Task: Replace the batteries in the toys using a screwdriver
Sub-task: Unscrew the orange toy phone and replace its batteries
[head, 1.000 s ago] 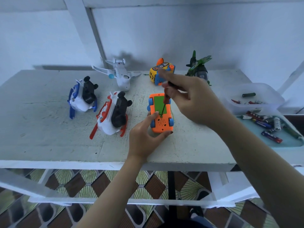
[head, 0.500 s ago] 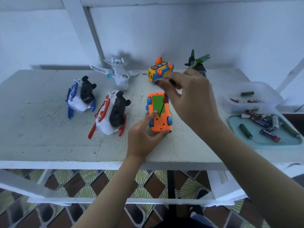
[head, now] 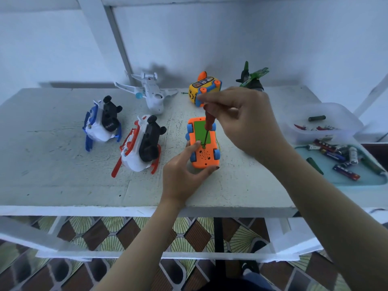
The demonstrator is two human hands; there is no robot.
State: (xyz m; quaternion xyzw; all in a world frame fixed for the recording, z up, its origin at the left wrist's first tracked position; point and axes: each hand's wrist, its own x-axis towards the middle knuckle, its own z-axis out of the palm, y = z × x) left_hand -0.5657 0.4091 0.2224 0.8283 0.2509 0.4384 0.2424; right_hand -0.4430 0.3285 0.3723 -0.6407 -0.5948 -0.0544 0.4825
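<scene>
The orange toy car (head: 204,156) lies belly-up near the front middle of the table (head: 52,181), its green battery cover (head: 199,131) seated flush in the underside. The screwdriver (head: 209,122) stands nearly upright with its tip at the near edge of that cover, where the screw seems to be. The right hand (head: 243,120) pinches the red handle from above; the left hand (head: 184,175) grips the car's near end, one finger pressed beside the tip, so the 2 hands are close but not touching. With the cover closed, this car is at the screw stage, though loosening or tightening I cannot tell. 5 other toys wait: a yellow toy (head: 202,92), a white plane (head: 151,94), a green plane (head: 252,77), a blue-trimmed toy (head: 102,122) and a red-trimmed toy (head: 140,148). Loose batteries (head: 336,154) lie on a teal tray (head: 357,179) at the right, well apart from the car, beside a clear tub (head: 323,122)
</scene>
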